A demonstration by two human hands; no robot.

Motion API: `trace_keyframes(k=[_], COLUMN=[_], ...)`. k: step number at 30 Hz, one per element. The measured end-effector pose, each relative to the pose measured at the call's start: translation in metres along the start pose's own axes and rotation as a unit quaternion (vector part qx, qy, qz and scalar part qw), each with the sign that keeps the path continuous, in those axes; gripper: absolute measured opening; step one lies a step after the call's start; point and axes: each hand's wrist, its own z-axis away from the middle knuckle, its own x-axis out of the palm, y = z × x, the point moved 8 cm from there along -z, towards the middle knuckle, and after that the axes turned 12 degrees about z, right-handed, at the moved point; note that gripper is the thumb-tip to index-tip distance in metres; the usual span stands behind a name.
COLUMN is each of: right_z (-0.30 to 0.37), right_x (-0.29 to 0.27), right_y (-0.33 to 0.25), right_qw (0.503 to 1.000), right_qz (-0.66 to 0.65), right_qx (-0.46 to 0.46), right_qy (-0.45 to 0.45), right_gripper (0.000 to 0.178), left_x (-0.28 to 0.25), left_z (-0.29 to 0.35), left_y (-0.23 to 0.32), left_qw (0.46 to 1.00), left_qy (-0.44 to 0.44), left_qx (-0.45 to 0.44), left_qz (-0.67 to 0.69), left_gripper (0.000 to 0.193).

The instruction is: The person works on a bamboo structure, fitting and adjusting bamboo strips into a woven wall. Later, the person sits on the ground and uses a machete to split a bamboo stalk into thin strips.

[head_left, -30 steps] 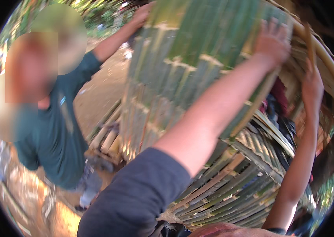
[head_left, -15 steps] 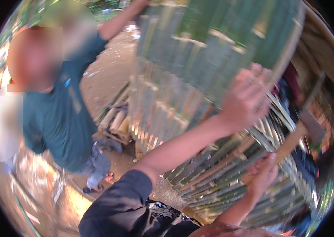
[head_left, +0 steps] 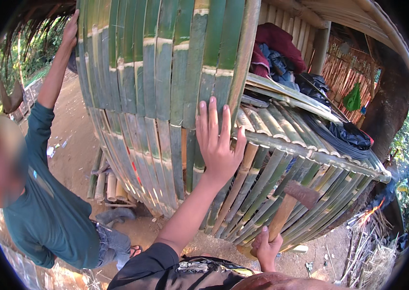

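My left hand (head_left: 220, 145) lies with spread fingers against a tall door-like panel of split green bamboo (head_left: 161, 87), near its right edge pole. Nothing is in that hand. Lower right, my right hand (head_left: 266, 245) is wrapped round the wooden handle of a hatchet (head_left: 282, 216), whose rusty metal head points up and away. The hatchet is in front of a wall of upright bamboo slats (head_left: 243, 193), and I cannot tell if it touches them. At the panel's far left edge, a co-worker's raised hand (head_left: 71, 30) rests on it.
The co-worker in a dark teal shirt (head_left: 54, 203) stands close on my left. Beside the panel, a bamboo platform (head_left: 282, 126) carries clothes (head_left: 282, 46), dark bags and coiled black line. Cut bamboo pieces (head_left: 105, 186) lie on the ground. A small fire (head_left: 373, 209) burns at far right.
My view has swung right, so the panel and co-worker appear farther left. My left hand now presses flat on the panel's face. The hatchet appears lower, still in my right hand.
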Motion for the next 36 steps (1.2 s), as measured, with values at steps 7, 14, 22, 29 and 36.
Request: trace_keyframes(k=[7,14,22,29,36], right_z=[0.002,-0.011,-0.013,0.012,0.017], right_x=[0.001,0.023,0.041,0.029,0.022], right_y=[0.01,0.007,-0.001,0.003,0.007], right_qw=[0.999,0.999,0.997,0.995,0.998], right_qz=[0.002,-0.002,0.02,0.068,0.038], right_qx=[0.05,0.013,0.013,0.024,0.038], right_qy=[-0.005,-0.042,-0.071,-0.069,-0.04], right_gripper=[0.029,0.025,0.024,0.03,0.03], left_x=[0.008,0.006,-0.011,-0.022,-0.018], left_z=[0.006,0.005,0.034,0.038,0.043], left_y=[0.001,-0.004,-0.001,-0.008,-0.007], left_qw=[0.999,0.998,0.992,0.977,0.986], left_qy=[0.03,0.019,0.045,0.135,0.113], left_qx=[-0.04,-0.054,-0.093,-0.133,-0.109], left_qz=[0.013,0.04,0.069,0.094,0.055], left_gripper=[0.054,0.049,0.046,0.039,0.034])
